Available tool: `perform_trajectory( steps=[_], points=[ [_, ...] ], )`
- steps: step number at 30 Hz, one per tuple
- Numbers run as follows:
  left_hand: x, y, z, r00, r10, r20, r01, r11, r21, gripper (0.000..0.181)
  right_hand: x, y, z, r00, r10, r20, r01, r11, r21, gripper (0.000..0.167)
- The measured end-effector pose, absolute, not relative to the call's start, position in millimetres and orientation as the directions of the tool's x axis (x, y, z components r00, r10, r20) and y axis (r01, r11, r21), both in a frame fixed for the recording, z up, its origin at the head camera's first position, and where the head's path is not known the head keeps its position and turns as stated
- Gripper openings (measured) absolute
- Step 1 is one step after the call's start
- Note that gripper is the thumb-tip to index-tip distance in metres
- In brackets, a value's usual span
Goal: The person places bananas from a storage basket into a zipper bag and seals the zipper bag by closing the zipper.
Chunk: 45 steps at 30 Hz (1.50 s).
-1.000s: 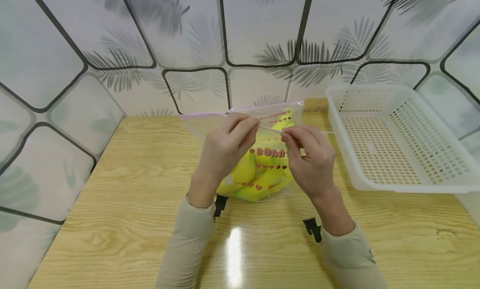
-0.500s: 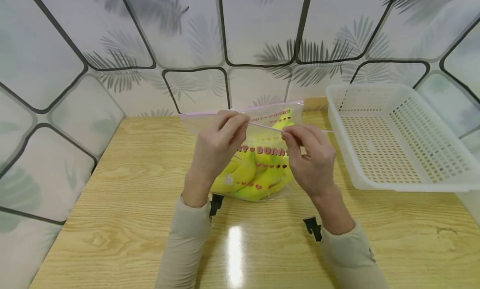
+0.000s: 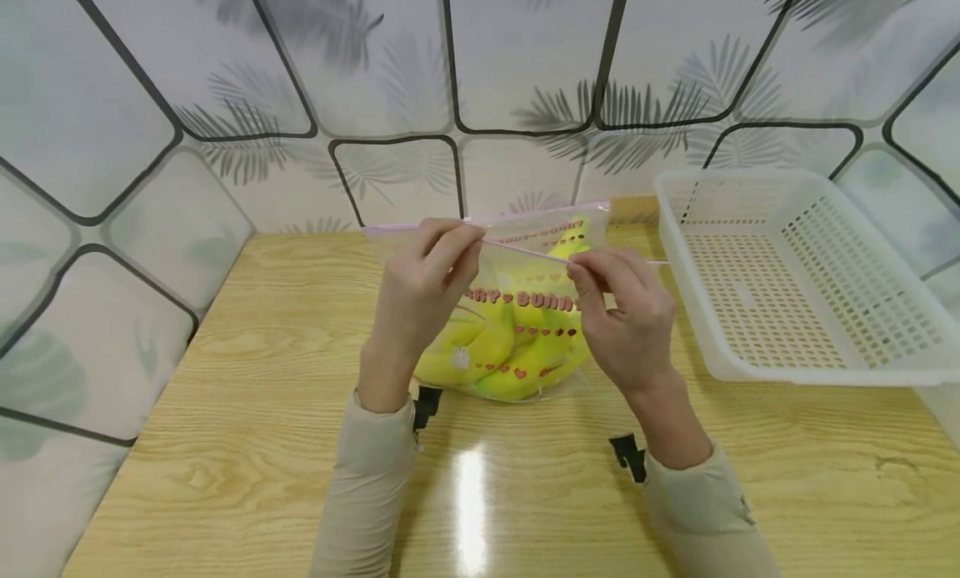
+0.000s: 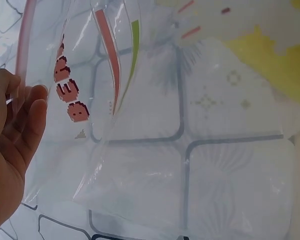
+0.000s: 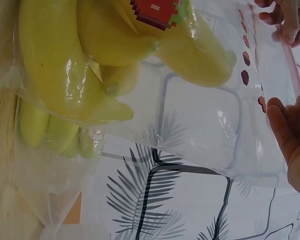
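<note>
A clear zip bag (image 3: 546, 299) with red print and a pink zip strip stands upright on the table. Several yellow bananas (image 5: 55, 55) lie inside it. My left hand (image 3: 420, 290) pinches the strip between thumb and fingers, left of the bag's middle. Further right along the same strip, my right hand (image 3: 628, 319) pinches it too. The strip runs taut between both hands. In the left wrist view the left fingertips (image 4: 36, 97) are on the pink edge. Behind stands another clear bag (image 3: 592, 213) with a pink top edge, largely hidden; bananas show in it in the right wrist view.
A white perforated plastic basket (image 3: 720, 369) sits at the right, close to the right hand. The wooden table (image 3: 247, 411) meets a patterned cloth backdrop (image 3: 517, 169) behind the bags. Black mounts (image 3: 628, 457) sit at both wrists.
My left hand has moved left along the pink strip, baring more of it and more of the print. My right hand has kept its place and hold.
</note>
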<state>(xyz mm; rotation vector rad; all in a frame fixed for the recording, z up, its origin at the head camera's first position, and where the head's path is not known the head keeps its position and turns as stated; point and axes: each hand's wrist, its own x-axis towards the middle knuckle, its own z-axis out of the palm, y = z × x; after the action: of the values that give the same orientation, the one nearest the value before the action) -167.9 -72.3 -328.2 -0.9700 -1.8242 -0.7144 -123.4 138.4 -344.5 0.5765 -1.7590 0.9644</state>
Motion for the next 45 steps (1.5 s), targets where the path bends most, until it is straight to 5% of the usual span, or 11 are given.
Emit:
perform_trajectory(
  steps=[45],
  points=[
    [-158,-124,-331,-0.321,0.187,0.928,0.756,0.642,0.132,0.013,-129,143,-344,-0.391,0.067,0.918,-0.742,0.567,-0.358,0.011]
  ],
)
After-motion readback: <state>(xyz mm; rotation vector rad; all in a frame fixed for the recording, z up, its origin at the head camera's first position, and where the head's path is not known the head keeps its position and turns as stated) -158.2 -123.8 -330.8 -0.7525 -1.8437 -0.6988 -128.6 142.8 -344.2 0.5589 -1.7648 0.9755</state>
